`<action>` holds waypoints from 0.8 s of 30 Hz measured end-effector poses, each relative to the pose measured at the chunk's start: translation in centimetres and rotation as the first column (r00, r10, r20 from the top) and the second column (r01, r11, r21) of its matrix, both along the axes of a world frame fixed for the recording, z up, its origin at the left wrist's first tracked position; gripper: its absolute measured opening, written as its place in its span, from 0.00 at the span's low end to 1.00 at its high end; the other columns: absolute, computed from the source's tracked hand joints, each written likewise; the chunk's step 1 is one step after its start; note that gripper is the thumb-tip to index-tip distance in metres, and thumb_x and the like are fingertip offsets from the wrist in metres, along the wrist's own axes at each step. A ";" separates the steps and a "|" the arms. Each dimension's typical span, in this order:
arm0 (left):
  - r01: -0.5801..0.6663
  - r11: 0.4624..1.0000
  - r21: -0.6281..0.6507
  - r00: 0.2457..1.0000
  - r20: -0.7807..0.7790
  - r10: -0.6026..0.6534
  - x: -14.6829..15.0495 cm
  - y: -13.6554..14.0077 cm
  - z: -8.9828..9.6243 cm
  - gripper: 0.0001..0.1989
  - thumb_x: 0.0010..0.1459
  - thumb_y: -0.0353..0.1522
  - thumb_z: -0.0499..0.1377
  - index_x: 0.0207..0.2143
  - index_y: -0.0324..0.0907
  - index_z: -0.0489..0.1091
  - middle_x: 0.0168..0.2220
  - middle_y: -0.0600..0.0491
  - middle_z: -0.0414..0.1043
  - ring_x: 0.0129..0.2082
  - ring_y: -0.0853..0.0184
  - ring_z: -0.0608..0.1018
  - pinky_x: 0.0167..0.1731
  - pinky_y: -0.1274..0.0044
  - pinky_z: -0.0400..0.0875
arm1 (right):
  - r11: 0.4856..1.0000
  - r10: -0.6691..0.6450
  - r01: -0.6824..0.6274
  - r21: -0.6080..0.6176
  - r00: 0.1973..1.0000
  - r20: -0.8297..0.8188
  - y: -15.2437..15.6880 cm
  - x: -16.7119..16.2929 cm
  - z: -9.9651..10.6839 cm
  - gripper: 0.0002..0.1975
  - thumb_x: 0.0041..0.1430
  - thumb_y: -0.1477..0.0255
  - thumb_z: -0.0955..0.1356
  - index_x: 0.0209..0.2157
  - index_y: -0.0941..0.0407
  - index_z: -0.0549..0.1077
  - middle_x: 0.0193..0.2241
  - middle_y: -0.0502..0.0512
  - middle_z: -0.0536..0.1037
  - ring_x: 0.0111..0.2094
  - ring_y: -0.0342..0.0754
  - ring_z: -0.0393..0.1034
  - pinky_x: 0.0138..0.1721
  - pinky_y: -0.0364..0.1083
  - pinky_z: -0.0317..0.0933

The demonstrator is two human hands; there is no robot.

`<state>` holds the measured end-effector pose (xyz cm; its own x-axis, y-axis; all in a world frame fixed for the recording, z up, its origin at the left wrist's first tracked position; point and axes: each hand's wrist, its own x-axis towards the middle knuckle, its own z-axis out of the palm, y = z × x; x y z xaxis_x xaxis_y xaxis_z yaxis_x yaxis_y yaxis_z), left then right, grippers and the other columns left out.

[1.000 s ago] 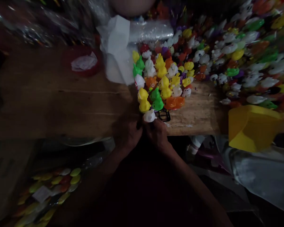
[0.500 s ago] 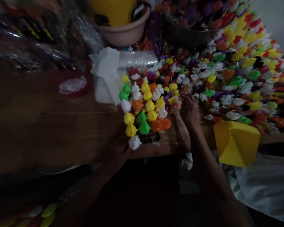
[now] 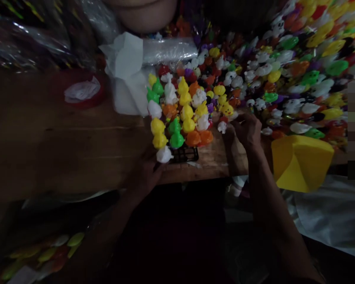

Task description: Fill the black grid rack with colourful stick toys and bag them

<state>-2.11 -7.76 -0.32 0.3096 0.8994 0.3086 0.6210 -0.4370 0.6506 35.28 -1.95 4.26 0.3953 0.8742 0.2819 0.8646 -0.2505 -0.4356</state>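
A black rack [image 3: 185, 154] stands at the table's front edge, bearing rows of small plastic animal figures, among them a yellow one [image 3: 159, 133], a green one [image 3: 176, 134] and an orange one [image 3: 198, 138]. My left hand [image 3: 146, 170] is closed about the rack's left front corner, beside a white figure [image 3: 164, 154]; its fingers are dark and partly hidden. To the right of the rack, my right hand [image 3: 249, 129] pinches its fingertips together at the pile's edge. Something pale shows at them, too blurred to name. A small white-and-red figure [image 3: 222, 126] lies left of that hand.
A large pile of mixed figures [image 3: 284, 86] covers the right back. A yellow folded piece [image 3: 302, 161] sits at the front right edge. Behind the rack lie white sheets [image 3: 127, 75] and a clear plastic roll [image 3: 170, 51]. A red dish [image 3: 84, 94] stands left.
The camera view has tilted, so the table sits higher in the picture. My right hand has moved right, away from the rack, uncovering the white-and-red figure. My left hand stays at the rack's corner.
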 end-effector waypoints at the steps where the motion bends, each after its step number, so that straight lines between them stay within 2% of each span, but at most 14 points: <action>1: 0.001 1.000 -0.008 1.000 0.009 -0.001 0.1 0.1 -0.1 0.12 0.66 0.39 0.58 0.43 0.43 0.78 0.41 0.48 0.80 0.43 0.57 0.81 0.45 0.69 0.78 | 0.999 -0.040 0.041 0.014 0.999 -0.027 -1.2 -0.8 0.3 0.08 0.55 0.67 0.69 0.35 0.57 0.74 0.36 0.60 0.79 0.37 0.55 0.74 0.44 0.56 0.68; 3: 0.002 1.000 -0.007 1.000 0.031 -0.002 0.3 0.3 -0.4 0.12 0.65 0.40 0.60 0.42 0.43 0.78 0.42 0.48 0.79 0.44 0.57 0.81 0.46 0.69 0.78 | 0.995 -0.087 0.089 0.040 0.994 -0.060 -3.8 -2.7 0.9 0.10 0.57 0.64 0.70 0.35 0.56 0.71 0.35 0.58 0.78 0.35 0.53 0.73 0.41 0.54 0.68; 5: -0.007 1.000 0.004 0.999 0.049 0.007 0.3 0.5 -0.5 0.10 0.63 0.39 0.62 0.41 0.43 0.79 0.43 0.49 0.78 0.45 0.58 0.80 0.47 0.69 0.77 | 0.996 -0.075 0.078 0.031 0.994 -0.086 -6.5 -5.0 1.3 0.12 0.58 0.61 0.70 0.33 0.55 0.70 0.32 0.56 0.77 0.33 0.52 0.72 0.38 0.52 0.67; 8: 0.014 1.000 0.007 0.999 0.053 -0.014 0.2 0.7 -0.3 0.08 0.62 0.36 0.64 0.41 0.43 0.79 0.43 0.50 0.77 0.44 0.60 0.80 0.47 0.69 0.76 | 1.000 0.008 -0.009 -0.001 0.984 -0.179 -10.3 -8.9 1.3 0.12 0.58 0.60 0.70 0.31 0.54 0.70 0.25 0.52 0.73 0.27 0.50 0.69 0.33 0.50 0.65; 11: 0.066 0.998 -0.011 0.998 0.018 -0.066 0.1 1.0 0.0 0.06 0.64 0.34 0.62 0.40 0.43 0.79 0.41 0.50 0.77 0.43 0.61 0.80 0.47 0.69 0.76 | 0.987 0.159 -0.155 0.042 0.927 -0.339 -12.7 -12.5 0.3 0.09 0.60 0.63 0.68 0.35 0.54 0.74 0.26 0.52 0.76 0.28 0.50 0.70 0.33 0.50 0.67; 14: 0.099 0.995 -0.007 0.995 -0.011 -0.099 0.0 1.1 0.0 0.06 0.64 0.34 0.62 0.40 0.42 0.78 0.41 0.50 0.77 0.44 0.61 0.80 0.49 0.69 0.76 | 0.944 0.325 -0.266 0.195 0.854 -0.406 -12.9 -15.4 -1.0 0.08 0.61 0.65 0.67 0.37 0.52 0.76 0.32 0.54 0.79 0.34 0.52 0.74 0.37 0.51 0.70; 16: 0.099 0.995 0.024 0.995 -0.019 -0.098 0.0 1.1 0.0 0.08 0.64 0.35 0.63 0.42 0.41 0.78 0.43 0.50 0.78 0.45 0.60 0.79 0.51 0.68 0.75 | 0.922 0.369 -0.272 0.275 0.833 -0.413 -12.0 -16.8 -1.6 0.08 0.62 0.64 0.67 0.34 0.52 0.77 0.32 0.54 0.80 0.35 0.52 0.75 0.38 0.51 0.71; 19: 0.095 0.995 0.037 0.995 -0.023 -0.094 -0.1 0.9 0.2 0.10 0.64 0.35 0.63 0.45 0.41 0.78 0.45 0.49 0.78 0.48 0.60 0.80 0.52 0.68 0.75 | 0.920 0.371 -0.261 0.291 0.818 -0.440 -10.6 -18.4 -2.1 0.11 0.63 0.62 0.68 0.31 0.53 0.77 0.29 0.52 0.79 0.31 0.50 0.74 0.36 0.49 0.71; 24: 0.078 0.994 -0.073 0.997 -0.005 -0.078 -0.2 0.7 0.5 0.07 0.65 0.32 0.62 0.43 0.43 0.79 0.41 0.50 0.80 0.45 0.60 0.81 0.49 0.70 0.77 | 0.893 0.433 -0.346 0.287 0.833 -0.344 -9.8 -19.0 -3.2 0.11 0.64 0.65 0.66 0.30 0.52 0.77 0.27 0.53 0.79 0.30 0.49 0.74 0.32 0.47 0.69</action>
<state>-2.28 -7.06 0.17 0.3816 0.8924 0.2410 0.5918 -0.4362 0.6778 16.28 -11.70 1.03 0.1490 0.9182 0.3669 0.6187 0.2029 -0.7589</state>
